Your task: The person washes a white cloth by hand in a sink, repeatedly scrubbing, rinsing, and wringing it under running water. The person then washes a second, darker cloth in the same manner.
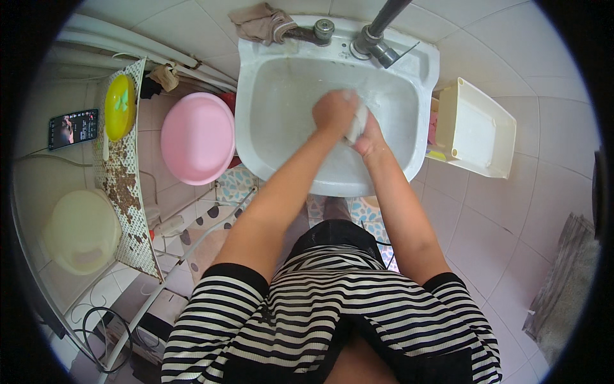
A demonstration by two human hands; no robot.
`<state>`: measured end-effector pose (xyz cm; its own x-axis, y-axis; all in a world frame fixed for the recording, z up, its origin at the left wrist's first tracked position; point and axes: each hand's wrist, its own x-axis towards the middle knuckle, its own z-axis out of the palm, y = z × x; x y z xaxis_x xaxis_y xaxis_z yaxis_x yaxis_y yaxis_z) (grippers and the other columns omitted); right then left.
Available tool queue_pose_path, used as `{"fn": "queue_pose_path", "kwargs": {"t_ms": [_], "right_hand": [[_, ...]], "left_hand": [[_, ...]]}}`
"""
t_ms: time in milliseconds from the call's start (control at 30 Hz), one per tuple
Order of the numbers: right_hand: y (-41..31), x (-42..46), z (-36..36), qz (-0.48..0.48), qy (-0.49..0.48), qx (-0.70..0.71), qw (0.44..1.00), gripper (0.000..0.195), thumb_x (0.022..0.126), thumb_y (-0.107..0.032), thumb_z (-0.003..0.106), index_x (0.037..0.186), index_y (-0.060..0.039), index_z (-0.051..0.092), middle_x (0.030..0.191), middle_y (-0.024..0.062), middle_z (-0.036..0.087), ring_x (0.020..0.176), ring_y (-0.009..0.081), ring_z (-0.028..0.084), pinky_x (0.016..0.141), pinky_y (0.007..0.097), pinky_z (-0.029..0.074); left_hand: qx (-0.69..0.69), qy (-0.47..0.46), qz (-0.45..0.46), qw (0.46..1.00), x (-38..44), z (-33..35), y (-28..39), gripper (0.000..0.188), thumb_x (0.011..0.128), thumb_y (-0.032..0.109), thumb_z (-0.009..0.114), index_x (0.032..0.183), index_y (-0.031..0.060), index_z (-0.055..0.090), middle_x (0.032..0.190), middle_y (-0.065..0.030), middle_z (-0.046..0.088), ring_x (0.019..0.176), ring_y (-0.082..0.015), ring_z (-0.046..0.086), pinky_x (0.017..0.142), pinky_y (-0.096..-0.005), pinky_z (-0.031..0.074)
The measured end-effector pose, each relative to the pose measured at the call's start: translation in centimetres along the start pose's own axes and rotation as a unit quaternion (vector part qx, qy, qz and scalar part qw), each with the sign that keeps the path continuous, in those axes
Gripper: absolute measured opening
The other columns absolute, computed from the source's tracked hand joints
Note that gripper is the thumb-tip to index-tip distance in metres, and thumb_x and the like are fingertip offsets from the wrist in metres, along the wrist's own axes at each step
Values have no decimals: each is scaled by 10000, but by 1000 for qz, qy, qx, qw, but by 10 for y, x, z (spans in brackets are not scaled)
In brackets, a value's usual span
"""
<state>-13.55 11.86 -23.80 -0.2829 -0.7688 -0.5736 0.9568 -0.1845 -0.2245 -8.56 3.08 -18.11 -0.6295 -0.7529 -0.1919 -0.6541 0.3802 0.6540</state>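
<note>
Over the basin of a white ceramic sink (283,139), my left hand (335,110) and my right hand (370,134) are both closed on a whitish, wet-looking cloth (357,124). The cloth lies bunched between them, and my left hand is blurred. Behind the hands, on the sink's back ledge, are a tap with a round knob (324,30) and a dark metal faucet (379,48) with a thin lever. A brown cloth (264,23) hangs over the tap's spout at the back left corner.
A pink plastic basin (198,139) is left of the sink. Farther left, a rusty perforated shelf (125,182) holds a yellow-green oval dish (119,107), near a phone (73,129). A cream plastic bin (484,129) is at the right. A grey towel (566,283) hangs lower right.
</note>
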Motion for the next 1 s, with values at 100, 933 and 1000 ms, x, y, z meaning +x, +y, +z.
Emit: {"fn": "queue_pose_path", "kwargs": {"t_ms": [100, 933, 1000], "right_hand": [[-5, -25, 48, -1, 105, -116, 988, 338, 853, -321, 461, 1077, -68, 467, 1036, 80, 526, 905, 207, 527, 752, 336, 459], [-15, 9, -19, 17, -321, -8, 947, 402, 848, -341, 465, 1114, -39, 464, 1129, 124, 473, 998, 244, 486, 832, 367, 428], [-20, 19, -24, 120, -293, 87, 945, 365, 854, -339, 457, 1069, -47, 496, 1052, 115, 531, 939, 234, 519, 813, 348, 439]], "left_hand": [[99, -26, 58, 993, 31, -7, -59, 331, 800, 373, 494, 976, 103, 567, 1006, -162, 551, 868, -326, 548, 716, -427, 434], [-109, 30, 236, 965, -68, -7, 31, 279, 733, 322, 574, 710, 47, 614, 774, -99, 565, 762, -300, 552, 717, -393, 432], [-53, 6, 89, 995, -41, 8, 21, 286, 742, 332, 553, 733, 55, 623, 799, -107, 569, 744, -301, 554, 702, -404, 434]]}}
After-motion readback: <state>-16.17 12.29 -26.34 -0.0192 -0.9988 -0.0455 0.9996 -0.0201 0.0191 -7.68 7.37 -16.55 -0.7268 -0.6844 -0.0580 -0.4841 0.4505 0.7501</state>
